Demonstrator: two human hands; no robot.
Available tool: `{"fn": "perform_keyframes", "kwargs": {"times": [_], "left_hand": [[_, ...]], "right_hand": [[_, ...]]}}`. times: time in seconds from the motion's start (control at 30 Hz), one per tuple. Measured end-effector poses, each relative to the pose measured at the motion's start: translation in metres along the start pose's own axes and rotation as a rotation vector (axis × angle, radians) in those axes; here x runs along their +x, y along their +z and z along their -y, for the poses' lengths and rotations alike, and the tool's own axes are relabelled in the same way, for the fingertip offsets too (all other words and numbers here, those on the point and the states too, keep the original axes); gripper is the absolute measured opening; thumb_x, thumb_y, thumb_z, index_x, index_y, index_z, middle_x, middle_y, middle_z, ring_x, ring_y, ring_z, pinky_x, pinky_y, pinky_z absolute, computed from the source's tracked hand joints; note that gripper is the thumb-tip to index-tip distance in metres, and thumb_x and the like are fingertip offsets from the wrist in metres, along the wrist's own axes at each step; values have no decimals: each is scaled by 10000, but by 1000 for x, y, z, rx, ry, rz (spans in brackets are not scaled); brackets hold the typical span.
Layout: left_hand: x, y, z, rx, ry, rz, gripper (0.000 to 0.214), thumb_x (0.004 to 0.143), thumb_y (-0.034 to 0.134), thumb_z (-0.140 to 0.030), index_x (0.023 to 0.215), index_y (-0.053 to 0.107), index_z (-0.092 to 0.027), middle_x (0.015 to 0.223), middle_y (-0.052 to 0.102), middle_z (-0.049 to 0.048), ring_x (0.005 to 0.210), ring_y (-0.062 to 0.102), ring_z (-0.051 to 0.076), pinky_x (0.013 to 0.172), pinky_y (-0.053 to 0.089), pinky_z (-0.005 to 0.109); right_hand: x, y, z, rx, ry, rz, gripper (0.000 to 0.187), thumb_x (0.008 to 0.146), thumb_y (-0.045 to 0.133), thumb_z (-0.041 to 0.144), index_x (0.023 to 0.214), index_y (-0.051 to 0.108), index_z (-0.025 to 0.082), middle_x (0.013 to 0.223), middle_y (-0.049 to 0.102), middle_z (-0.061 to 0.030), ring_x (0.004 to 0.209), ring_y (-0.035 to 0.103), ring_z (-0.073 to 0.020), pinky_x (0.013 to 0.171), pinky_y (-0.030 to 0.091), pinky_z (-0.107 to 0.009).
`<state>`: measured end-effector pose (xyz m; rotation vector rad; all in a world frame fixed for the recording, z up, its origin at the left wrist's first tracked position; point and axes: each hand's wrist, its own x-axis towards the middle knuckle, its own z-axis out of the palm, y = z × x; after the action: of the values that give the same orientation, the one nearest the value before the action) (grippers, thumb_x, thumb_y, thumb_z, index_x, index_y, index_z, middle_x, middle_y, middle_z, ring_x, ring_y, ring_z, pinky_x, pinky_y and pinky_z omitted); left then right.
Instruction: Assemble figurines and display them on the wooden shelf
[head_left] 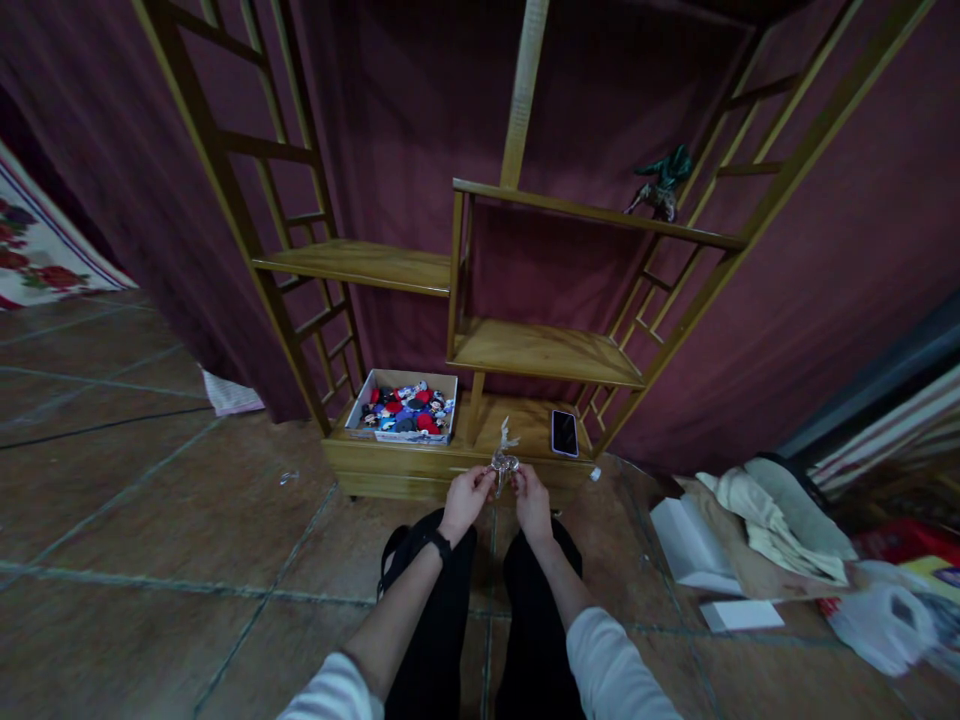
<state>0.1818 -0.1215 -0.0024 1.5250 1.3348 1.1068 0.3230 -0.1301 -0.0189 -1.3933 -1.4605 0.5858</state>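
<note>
Centrally in the head view, I see the left hand (468, 495) and the right hand (530, 500) each with its grip pinched nearly together at the fingertips, holding between them a clear, antlered figurine (505, 462) just before the front edge of a wooden shelf unit (544, 350). On its lowest board I make out a box (415, 378) of small colourful figures (409, 408) to the left and a phone (565, 433), dark screen up, to the right.
</note>
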Motion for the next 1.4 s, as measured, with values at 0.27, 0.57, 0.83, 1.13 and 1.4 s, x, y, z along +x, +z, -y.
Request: {"fn": "perform_keyframes", "kwargs": {"times": [0.27,0.57,0.83,1.13,1.4], "left_hand": [[2,-3,1,59,-32,-27,285,805,461,-402,831,626,-171,652,648,28,532,585,136,543,437,239],[6,-2,10,213,-28,-9,273,840,425,-364,778,599,-163,638,635,27,575,589,126,563,401,219],[11,0,18,207,-59,-38,226,855,397,-288,781,564,-156,647,621,21,557,588,111,562,408,209],[13,1,23,116,-66,-20,218,851,398,-298,810,552,-149,630,607,14,536,595,114,541,435,214],[14,2,20,-81,-106,0,254,828,433,-354,910,550,-144,623,600,8,534,598,131,487,449,221]], "right_hand": [[-3,-1,7,42,-12,19,272,834,364,299,984,576,221,913,634,-35,801,596,-167,645,454,-247],[-5,-6,17,41,17,59,280,837,383,326,991,591,220,903,648,-32,801,607,-170,676,477,-257],[-5,-4,9,66,50,105,267,803,463,375,979,601,228,924,665,-22,824,621,-176,676,501,-269],[-2,-3,-3,201,127,160,281,766,517,394,955,618,213,926,672,-30,790,630,-180,586,533,-267],[1,-4,-9,393,156,153,279,744,537,382,931,629,195,834,688,-51,779,644,-202,585,551,-306]]}}
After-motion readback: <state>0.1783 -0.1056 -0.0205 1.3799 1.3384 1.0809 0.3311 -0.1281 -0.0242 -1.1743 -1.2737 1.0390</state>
